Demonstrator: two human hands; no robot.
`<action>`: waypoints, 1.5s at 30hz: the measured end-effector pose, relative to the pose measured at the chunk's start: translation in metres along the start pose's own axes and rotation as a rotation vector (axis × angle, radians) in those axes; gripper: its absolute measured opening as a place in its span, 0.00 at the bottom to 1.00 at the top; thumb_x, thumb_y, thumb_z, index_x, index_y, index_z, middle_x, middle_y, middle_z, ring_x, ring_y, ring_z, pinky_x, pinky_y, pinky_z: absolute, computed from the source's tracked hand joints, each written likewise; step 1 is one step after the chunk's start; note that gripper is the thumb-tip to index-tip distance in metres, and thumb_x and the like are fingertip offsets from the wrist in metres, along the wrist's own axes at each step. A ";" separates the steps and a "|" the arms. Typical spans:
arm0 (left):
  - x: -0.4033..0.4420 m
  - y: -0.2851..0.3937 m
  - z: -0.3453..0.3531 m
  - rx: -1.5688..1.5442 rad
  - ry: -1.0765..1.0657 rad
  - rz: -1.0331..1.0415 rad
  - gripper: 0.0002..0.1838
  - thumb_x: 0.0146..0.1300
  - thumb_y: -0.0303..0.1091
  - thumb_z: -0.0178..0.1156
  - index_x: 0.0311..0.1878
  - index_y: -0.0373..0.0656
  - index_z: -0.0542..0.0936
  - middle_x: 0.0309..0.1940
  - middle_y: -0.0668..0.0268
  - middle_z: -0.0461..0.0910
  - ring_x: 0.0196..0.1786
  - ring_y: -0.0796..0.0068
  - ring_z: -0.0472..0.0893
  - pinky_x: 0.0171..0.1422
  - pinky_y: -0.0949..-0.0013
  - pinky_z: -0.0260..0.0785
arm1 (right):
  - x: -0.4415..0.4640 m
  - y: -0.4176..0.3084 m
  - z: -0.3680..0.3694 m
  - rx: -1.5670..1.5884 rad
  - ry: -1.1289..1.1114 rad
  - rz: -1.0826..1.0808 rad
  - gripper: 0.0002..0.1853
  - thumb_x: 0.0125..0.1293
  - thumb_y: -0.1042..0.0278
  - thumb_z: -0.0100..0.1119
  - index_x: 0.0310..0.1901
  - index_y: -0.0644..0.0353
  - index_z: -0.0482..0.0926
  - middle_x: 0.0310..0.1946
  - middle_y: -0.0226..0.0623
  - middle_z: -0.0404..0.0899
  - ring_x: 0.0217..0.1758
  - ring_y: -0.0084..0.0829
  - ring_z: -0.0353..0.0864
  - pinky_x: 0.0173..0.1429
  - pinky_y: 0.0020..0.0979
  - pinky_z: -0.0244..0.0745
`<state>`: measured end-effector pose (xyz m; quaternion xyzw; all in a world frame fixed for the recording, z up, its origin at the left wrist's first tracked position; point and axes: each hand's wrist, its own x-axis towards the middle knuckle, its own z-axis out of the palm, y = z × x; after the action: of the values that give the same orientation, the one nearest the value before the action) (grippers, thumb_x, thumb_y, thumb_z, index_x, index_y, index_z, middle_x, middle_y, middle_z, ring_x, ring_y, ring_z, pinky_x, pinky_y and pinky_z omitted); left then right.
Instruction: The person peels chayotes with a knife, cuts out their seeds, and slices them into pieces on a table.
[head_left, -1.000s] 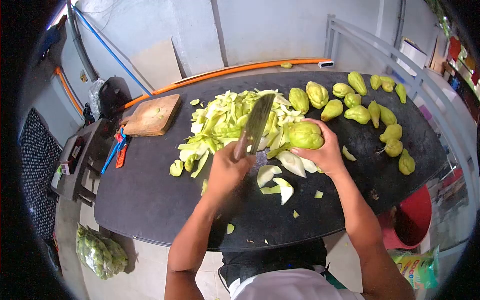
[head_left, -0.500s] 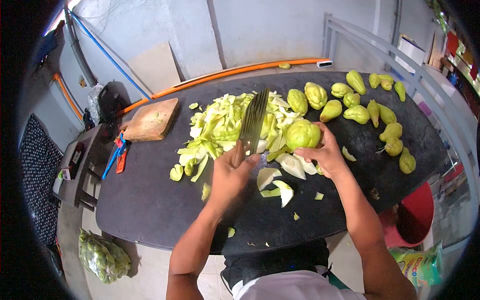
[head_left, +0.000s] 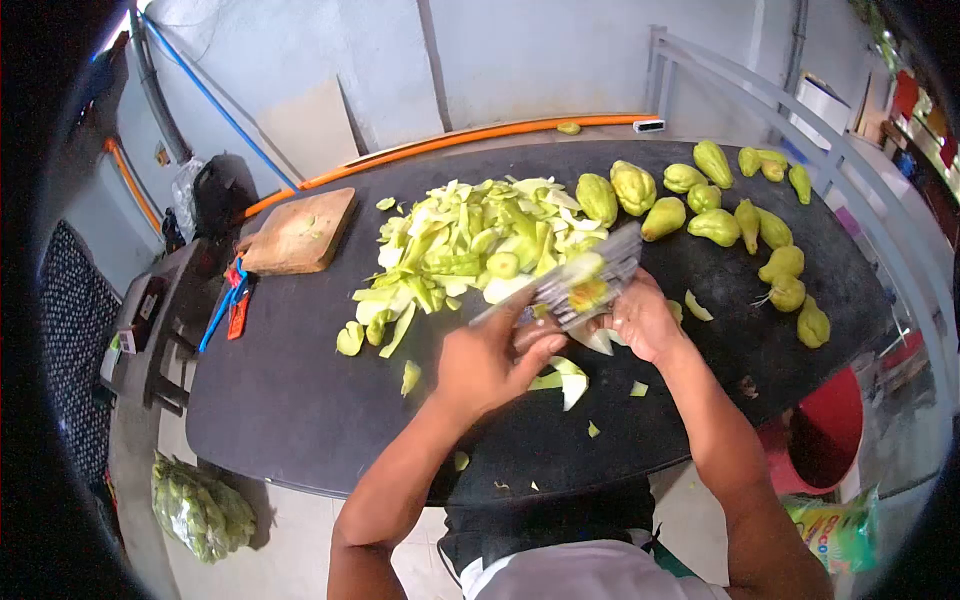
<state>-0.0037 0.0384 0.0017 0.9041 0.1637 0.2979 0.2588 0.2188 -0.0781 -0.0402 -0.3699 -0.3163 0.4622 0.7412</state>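
My left hand [head_left: 490, 365] is closed round the handle of a broad-bladed knife [head_left: 615, 262], its blade smeared by motion and slanting up to the right. Behind and beside the blade my right hand [head_left: 645, 315] grips a chayote, mostly hidden by the blade. A pale green and yellowish patch shows at the blade; I cannot tell whether it is a cut piece or a reflection. Just beyond the knife lies a wide heap of cut chayote pieces [head_left: 450, 245]. Below the hands rests a curved pale slice [head_left: 572, 383].
Several whole chayotes [head_left: 714, 228] spread over the right of the dark table [head_left: 300, 400]. A wooden cutting board [head_left: 300, 232] lies at the left, near blue and orange-handled tools [head_left: 237, 310]. A red bin [head_left: 835, 430] stands right; a bag of green produce [head_left: 200, 510] sits on the floor.
The knife has swung from nearly upright down to the right, across the chayote in my right hand. My left hand has turned and shifted slightly right.
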 end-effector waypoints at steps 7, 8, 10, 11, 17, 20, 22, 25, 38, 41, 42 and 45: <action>-0.003 -0.002 0.007 0.231 0.122 0.366 0.44 0.60 0.64 0.67 0.69 0.39 0.74 0.26 0.58 0.84 0.24 0.59 0.85 0.28 0.61 0.77 | -0.003 0.018 -0.003 0.029 -0.011 0.009 0.27 0.77 0.58 0.54 0.73 0.55 0.63 0.66 0.37 0.73 0.65 0.31 0.76 0.69 0.36 0.75; -0.003 -0.002 0.008 0.241 0.117 0.380 0.44 0.60 0.64 0.67 0.69 0.38 0.74 0.25 0.59 0.83 0.23 0.59 0.85 0.28 0.61 0.77 | -0.004 0.021 -0.010 0.000 -0.031 0.004 0.29 0.78 0.55 0.52 0.75 0.54 0.61 0.69 0.37 0.70 0.69 0.32 0.73 0.73 0.37 0.71; -0.005 -0.003 0.007 0.265 0.111 0.407 0.45 0.59 0.65 0.68 0.69 0.38 0.74 0.23 0.60 0.82 0.22 0.60 0.84 0.27 0.61 0.77 | -0.003 0.018 -0.003 -0.053 -0.060 -0.044 0.31 0.78 0.53 0.49 0.78 0.53 0.58 0.72 0.39 0.67 0.72 0.34 0.71 0.76 0.39 0.67; -0.005 -0.002 0.007 0.260 0.119 0.419 0.45 0.59 0.65 0.68 0.69 0.38 0.74 0.22 0.61 0.81 0.22 0.61 0.84 0.27 0.62 0.76 | -0.003 0.014 0.003 0.011 -0.035 -0.020 0.33 0.76 0.56 0.54 0.76 0.57 0.59 0.67 0.38 0.72 0.66 0.32 0.76 0.70 0.38 0.74; -0.004 -0.004 0.012 0.251 0.166 0.450 0.46 0.58 0.66 0.68 0.69 0.38 0.74 0.19 0.64 0.78 0.18 0.64 0.81 0.23 0.64 0.74 | -0.004 0.017 0.008 0.027 0.014 -0.004 0.32 0.77 0.54 0.51 0.77 0.55 0.58 0.69 0.40 0.71 0.69 0.33 0.74 0.71 0.39 0.73; -0.003 -0.005 0.010 0.271 0.187 0.456 0.46 0.58 0.66 0.68 0.69 0.38 0.75 0.18 0.65 0.78 0.18 0.64 0.81 0.22 0.65 0.74 | -0.003 0.022 0.007 0.088 0.015 0.000 0.31 0.78 0.55 0.50 0.77 0.55 0.58 0.66 0.39 0.73 0.67 0.34 0.75 0.72 0.40 0.72; -0.002 -0.003 0.008 0.267 0.184 0.443 0.46 0.58 0.66 0.68 0.69 0.38 0.75 0.19 0.64 0.79 0.19 0.64 0.82 0.22 0.64 0.74 | -0.003 0.022 0.008 0.066 -0.013 -0.038 0.30 0.77 0.54 0.51 0.76 0.55 0.60 0.65 0.38 0.73 0.66 0.34 0.76 0.71 0.40 0.73; -0.002 -0.004 0.007 0.249 0.174 0.431 0.45 0.58 0.66 0.68 0.69 0.39 0.75 0.20 0.64 0.80 0.19 0.64 0.83 0.23 0.64 0.74 | -0.001 0.032 -0.005 0.132 -0.023 -0.038 0.30 0.77 0.55 0.53 0.75 0.54 0.61 0.64 0.37 0.74 0.66 0.33 0.76 0.71 0.40 0.73; -0.001 -0.019 -0.008 0.184 0.136 0.349 0.41 0.60 0.61 0.69 0.68 0.42 0.75 0.27 0.59 0.85 0.25 0.57 0.85 0.28 0.61 0.77 | -0.005 0.031 0.003 0.052 -0.048 -0.090 0.27 0.69 0.65 0.63 0.68 0.57 0.68 0.60 0.37 0.77 0.62 0.31 0.79 0.66 0.37 0.78; -0.004 -0.006 -0.014 0.181 0.108 0.309 0.40 0.59 0.58 0.71 0.66 0.37 0.78 0.28 0.55 0.84 0.31 0.54 0.87 0.37 0.60 0.79 | -0.003 0.030 0.000 0.099 0.051 -0.011 0.27 0.68 0.71 0.60 0.68 0.58 0.67 0.61 0.40 0.76 0.64 0.36 0.78 0.66 0.40 0.78; -0.006 -0.005 -0.014 0.165 0.097 0.298 0.39 0.60 0.59 0.69 0.64 0.37 0.79 0.29 0.53 0.85 0.32 0.53 0.87 0.39 0.59 0.80 | -0.001 0.030 -0.002 0.101 0.099 0.024 0.27 0.68 0.73 0.60 0.68 0.58 0.67 0.61 0.41 0.76 0.65 0.37 0.78 0.66 0.42 0.78; 0.000 -0.012 -0.013 0.149 0.080 0.294 0.38 0.61 0.59 0.69 0.63 0.36 0.79 0.28 0.52 0.84 0.34 0.51 0.88 0.40 0.59 0.80 | -0.002 0.030 -0.001 0.071 -0.013 -0.076 0.27 0.69 0.73 0.58 0.69 0.60 0.66 0.62 0.42 0.76 0.64 0.38 0.78 0.61 0.46 0.81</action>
<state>-0.0136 0.0526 0.0039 0.9225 0.0616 0.3553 0.1379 0.2050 -0.0711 -0.0660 -0.3283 -0.3183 0.4468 0.7690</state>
